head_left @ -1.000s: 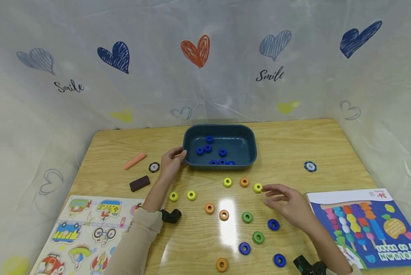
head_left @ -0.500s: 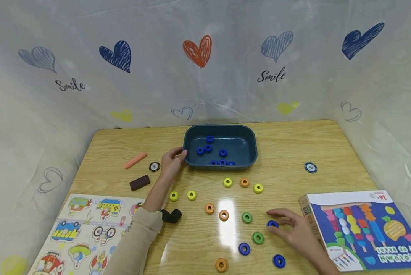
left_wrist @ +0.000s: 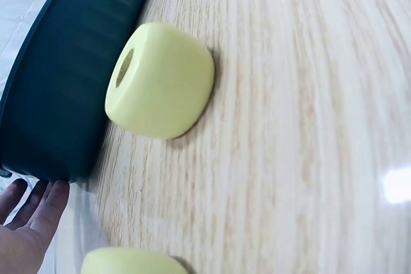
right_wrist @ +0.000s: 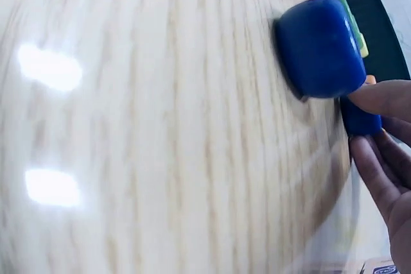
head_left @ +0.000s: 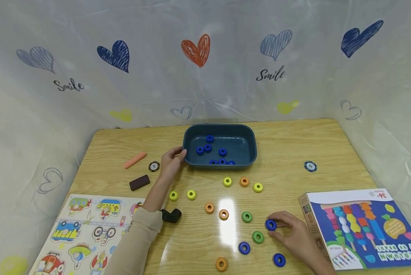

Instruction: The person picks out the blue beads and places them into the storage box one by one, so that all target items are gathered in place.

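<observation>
My right hand (head_left: 294, 235) pinches a blue ring-shaped bead (head_left: 271, 225) between thumb and fingers, low over the table. In the right wrist view, fingers and thumb lie on both sides of this bead (right_wrist: 361, 117), behind a nearer blue bead (right_wrist: 321, 48). My left hand (head_left: 172, 162) holds the left end of a dark teal plastic tray (head_left: 220, 167), thumb at its front corner. The left wrist view shows fingertips against the tray's (left_wrist: 61, 75) outer wall. Several blue beads (head_left: 222, 152) lie inside the tray.
Yellow (head_left: 227, 181), orange (head_left: 224, 214), green (head_left: 247, 217) and blue beads (head_left: 279, 260) are scattered over the table. A boxed toy (head_left: 366, 229) lies right, a picture puzzle board (head_left: 78, 233) left. Two poker chips (head_left: 310, 166), an orange stick (head_left: 135, 160) and a dark block (head_left: 139, 183) lie farther out.
My right hand has moved from beside a yellow bead toward me to the blue bead and now pinches it, shifted slightly left. The left hand and tray have stayed put.
</observation>
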A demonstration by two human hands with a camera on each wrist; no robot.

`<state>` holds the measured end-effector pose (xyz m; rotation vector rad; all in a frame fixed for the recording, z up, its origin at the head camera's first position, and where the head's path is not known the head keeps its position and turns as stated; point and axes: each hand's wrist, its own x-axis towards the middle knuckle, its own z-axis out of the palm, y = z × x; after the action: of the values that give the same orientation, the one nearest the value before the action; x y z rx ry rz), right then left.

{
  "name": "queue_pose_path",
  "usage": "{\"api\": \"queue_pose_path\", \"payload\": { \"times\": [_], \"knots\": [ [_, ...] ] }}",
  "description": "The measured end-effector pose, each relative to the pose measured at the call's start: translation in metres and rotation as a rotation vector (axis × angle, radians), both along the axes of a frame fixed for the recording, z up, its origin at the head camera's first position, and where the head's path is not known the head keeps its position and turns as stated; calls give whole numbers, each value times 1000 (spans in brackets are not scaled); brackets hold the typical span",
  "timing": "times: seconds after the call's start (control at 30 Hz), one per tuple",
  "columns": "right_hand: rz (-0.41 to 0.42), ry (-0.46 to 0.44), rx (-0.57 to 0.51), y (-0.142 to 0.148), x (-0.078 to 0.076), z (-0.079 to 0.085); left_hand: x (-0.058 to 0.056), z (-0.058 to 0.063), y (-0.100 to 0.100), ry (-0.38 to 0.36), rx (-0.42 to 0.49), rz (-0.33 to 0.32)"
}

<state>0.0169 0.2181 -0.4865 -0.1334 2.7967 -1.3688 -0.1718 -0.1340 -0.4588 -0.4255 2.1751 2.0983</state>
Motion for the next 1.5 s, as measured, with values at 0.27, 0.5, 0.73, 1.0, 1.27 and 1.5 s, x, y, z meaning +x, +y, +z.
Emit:
{"api": "queue_pose_path", "payload": {
  "times": [0.27,0.5,0.73,1.0,1.27,1.5],
  "knots": [
    [2,27,-39,-1,-4,0,1,0,0,14,-5,6],
    [67,141,-202,-16,-27,19,0,-3,0,14,-27,15],
    [137,195,-353,-48,-62,72,2,-2,-1,16,-31,15],
    [158,164,-401,-63,-116,97,1,-2,-1,23,1,8],
    [143,95,-390,-60,-163,93,2,-2,1,9,-5,10],
    [153,100,-433,-62,-183,93,1,-2,1,19,4,23]
  ]
}}
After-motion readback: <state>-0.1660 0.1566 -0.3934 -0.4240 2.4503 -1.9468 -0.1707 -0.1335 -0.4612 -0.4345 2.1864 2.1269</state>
